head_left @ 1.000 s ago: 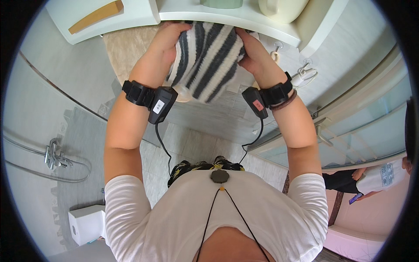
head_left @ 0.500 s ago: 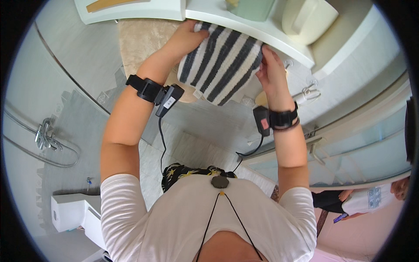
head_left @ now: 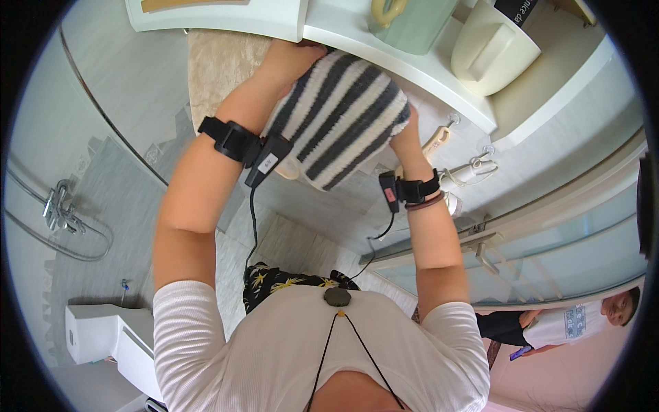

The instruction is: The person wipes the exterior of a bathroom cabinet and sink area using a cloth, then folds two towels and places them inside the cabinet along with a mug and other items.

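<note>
A dark grey and white striped towel (head_left: 343, 113) hangs stretched between my two hands, just below a white shelf. My left hand (head_left: 294, 60) closes on its upper left corner, close under the shelf edge. At the towel's right edge, my right hand (head_left: 408, 130) holds on from behind. The cloth hides most of that hand's fingers. Both wrists wear black straps with small boxed devices and cables.
On the white shelf (head_left: 384, 51) stand a pale green cup (head_left: 415, 27) and a cream mug (head_left: 494, 51). Hair-care appliances (head_left: 473, 168) hang at the right wall. A glass door (head_left: 535, 240) and a person (head_left: 556, 323) are at right; a shower tap (head_left: 60, 206) and toilet (head_left: 113, 336) at left.
My right hand has shifted left and slipped further behind the towel, so its fingers no longer show. The towel's right edge has bent around it. The left hand stays at its corner.
</note>
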A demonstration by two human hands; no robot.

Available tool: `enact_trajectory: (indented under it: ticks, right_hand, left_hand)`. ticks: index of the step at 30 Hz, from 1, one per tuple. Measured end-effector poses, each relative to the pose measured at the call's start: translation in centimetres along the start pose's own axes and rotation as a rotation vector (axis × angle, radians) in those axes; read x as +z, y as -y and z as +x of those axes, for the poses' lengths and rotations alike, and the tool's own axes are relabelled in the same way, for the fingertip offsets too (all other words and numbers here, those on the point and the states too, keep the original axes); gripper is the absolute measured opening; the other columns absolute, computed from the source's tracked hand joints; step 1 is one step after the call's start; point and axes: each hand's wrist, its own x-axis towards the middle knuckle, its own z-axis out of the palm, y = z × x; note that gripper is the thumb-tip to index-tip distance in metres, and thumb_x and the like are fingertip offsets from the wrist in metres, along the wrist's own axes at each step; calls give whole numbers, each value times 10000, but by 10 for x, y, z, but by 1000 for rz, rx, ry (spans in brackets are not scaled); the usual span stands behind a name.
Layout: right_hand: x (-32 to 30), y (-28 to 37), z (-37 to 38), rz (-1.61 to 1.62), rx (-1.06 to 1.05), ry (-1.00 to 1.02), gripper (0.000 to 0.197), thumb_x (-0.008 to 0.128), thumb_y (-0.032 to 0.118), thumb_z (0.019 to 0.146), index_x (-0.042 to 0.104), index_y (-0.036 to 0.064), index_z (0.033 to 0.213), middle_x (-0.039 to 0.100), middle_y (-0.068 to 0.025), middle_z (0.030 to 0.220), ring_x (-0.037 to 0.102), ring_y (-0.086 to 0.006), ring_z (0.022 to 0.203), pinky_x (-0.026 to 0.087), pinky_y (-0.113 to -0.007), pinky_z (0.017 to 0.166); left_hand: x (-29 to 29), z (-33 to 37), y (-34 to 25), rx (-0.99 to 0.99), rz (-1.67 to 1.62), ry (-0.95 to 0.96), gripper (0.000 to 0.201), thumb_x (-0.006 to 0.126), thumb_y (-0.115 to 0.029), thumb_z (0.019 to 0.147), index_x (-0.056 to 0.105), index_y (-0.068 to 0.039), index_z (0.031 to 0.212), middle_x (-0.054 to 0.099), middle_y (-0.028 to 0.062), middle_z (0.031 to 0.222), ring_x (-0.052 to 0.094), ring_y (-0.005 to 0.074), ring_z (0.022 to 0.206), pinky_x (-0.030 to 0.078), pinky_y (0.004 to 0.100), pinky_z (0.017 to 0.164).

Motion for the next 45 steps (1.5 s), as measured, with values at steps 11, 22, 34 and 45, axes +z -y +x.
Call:
enact_trajectory:
  ticks: [11, 22, 34, 45]
  right_hand:
    - [-38, 30, -25, 571, 409, -235, 327, 480, 43, 788, 466, 18, 1114, 541, -71, 1055, 492, -153, 951, 375, -257, 813]
    - [-26, 89, 31, -505, -133, 248, 525, 606, 192, 699, 419, 64, 1172, 505, -196, 1063, 465, -349, 991, 384, -379, 824]
    - [-13, 107, 41, -501, -20, 394, 517, 528, 123, 677, 395, 36, 1169, 537, -207, 942, 491, -329, 934, 387, -372, 813]
    - [10, 117, 51, -822, 145, 256, 506, 651, 328, 645, 522, 59, 1054, 551, -171, 949, 512, -324, 900, 413, -369, 773]
  left_hand:
    - [4, -10, -5, 51, -72, 8, 366, 538, 32, 727, 465, -5, 1083, 542, 99, 989, 516, 185, 908, 422, 277, 790]
    - [-66, -23, 16, 387, 653, -402, 262, 517, -88, 700, 558, -71, 958, 585, 143, 878, 545, 319, 785, 438, 350, 703]
    - [-192, 14, 51, -350, 126, -335, 639, 642, -374, 706, 410, 62, 1113, 521, 150, 1013, 511, 194, 916, 418, 286, 772]
    - [-230, 44, 86, -35, 46, -279, 190, 609, -168, 757, 536, -15, 842, 553, 26, 727, 489, 83, 641, 397, 214, 561]
